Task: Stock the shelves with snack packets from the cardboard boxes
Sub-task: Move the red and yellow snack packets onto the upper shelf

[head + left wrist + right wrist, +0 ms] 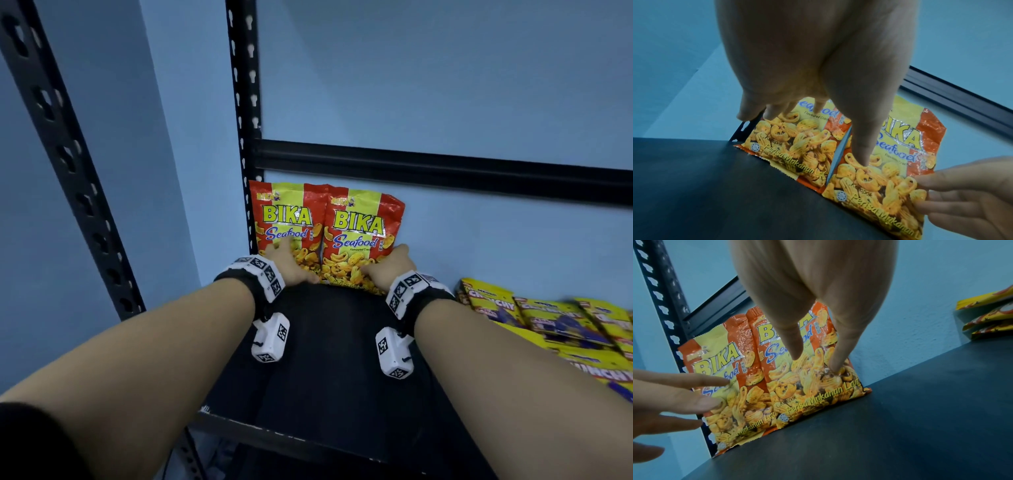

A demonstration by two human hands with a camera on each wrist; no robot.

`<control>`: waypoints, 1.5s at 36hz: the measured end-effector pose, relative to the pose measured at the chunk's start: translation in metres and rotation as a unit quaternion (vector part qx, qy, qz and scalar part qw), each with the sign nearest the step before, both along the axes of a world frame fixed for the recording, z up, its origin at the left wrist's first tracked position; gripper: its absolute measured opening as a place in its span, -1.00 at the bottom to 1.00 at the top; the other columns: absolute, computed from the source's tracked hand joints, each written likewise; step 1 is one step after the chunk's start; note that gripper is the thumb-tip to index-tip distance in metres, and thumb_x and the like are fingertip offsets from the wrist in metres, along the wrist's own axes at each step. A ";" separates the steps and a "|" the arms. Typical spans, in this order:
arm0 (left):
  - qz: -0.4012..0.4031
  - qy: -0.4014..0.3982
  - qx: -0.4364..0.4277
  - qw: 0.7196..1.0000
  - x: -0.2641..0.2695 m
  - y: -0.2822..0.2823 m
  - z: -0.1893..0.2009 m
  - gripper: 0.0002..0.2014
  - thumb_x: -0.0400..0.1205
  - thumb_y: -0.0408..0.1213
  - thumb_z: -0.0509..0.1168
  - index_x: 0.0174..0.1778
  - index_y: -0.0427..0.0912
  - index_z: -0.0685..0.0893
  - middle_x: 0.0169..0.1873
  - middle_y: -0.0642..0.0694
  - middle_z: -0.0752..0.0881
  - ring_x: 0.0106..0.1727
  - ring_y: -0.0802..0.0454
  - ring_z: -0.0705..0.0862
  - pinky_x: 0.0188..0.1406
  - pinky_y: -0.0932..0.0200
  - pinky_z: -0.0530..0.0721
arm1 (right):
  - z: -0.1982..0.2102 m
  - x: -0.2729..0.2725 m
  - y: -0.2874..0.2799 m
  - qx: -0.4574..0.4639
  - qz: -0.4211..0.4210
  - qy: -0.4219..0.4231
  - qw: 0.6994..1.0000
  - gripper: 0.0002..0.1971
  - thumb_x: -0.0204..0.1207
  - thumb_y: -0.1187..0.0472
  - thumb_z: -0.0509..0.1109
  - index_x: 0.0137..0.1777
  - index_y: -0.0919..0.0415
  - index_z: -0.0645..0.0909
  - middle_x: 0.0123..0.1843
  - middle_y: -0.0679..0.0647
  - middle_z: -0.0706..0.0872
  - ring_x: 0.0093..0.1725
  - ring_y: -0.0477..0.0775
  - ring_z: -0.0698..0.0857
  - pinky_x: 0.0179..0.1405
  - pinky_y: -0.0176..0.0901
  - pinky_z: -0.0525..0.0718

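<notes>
Two red and yellow BIKA Seafood snack packets stand side by side against the blue wall, at the back left corner of the black shelf board [329, 346]. My left hand [286, 255] touches the left packet [287, 216] with straight fingers [774, 112]. Its thumb [859, 139] reaches across to the edge of the right packet [890, 181]. My right hand [394, 258] touches the right packet [363, 222] with straight fingers [794, 347] low on its front. Neither hand grips a packet. No cardboard box is in view.
A pile of yellow Crunchy packets [548, 318] lies flat at the right of the same shelf, also seen as yellow packets [986, 318]. Black slotted uprights [245, 102] and a rear crossbar [445, 168] frame the shelf. Bare board lies between the two groups.
</notes>
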State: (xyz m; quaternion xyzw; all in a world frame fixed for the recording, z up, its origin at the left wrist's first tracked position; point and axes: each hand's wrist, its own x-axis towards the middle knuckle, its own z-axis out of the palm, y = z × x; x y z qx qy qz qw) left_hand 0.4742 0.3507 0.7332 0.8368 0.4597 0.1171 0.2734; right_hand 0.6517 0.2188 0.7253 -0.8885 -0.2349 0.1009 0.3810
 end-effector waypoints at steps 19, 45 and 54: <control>-0.035 -0.020 0.035 0.999 -0.014 -0.007 0.019 -0.03 0.55 0.08 0.53 0.77 -0.14 0.18 0.63 -0.14 0.46 0.56 -0.16 0.52 0.46 -0.06 0.55 | 0.005 -0.015 -0.040 -0.025 0.114 0.025 0.993 0.14 0.37 -0.23 0.66 0.75 0.22 0.08 0.64 0.13 0.45 0.55 0.25 0.53 0.47 0.04 0.51; -0.201 0.051 -0.036 0.978 -0.177 -0.227 -0.085 -0.65 0.47 0.09 0.59 0.06 0.06 0.69 -0.22 0.14 0.81 -0.21 0.25 0.75 -0.13 0.24 0.71 | -0.077 -0.185 -0.242 -0.083 0.402 0.138 0.901 -0.80 0.58 0.14 0.56 0.08 0.23 0.72 -0.14 0.08 0.89 -0.11 0.03 0.87 -0.04 0.00 0.82; -0.203 0.102 -0.164 0.960 -0.193 -0.271 -0.230 -0.71 0.45 -0.04 0.62 -0.01 -0.01 0.74 -0.20 0.12 0.78 -0.24 0.28 0.70 -0.21 0.27 0.63 | -0.217 -0.178 -0.300 -0.210 0.344 0.190 0.895 -0.67 0.45 -0.06 0.63 0.12 0.02 0.69 -0.12 0.01 0.84 -0.12 -0.01 0.82 -0.11 -0.12 0.77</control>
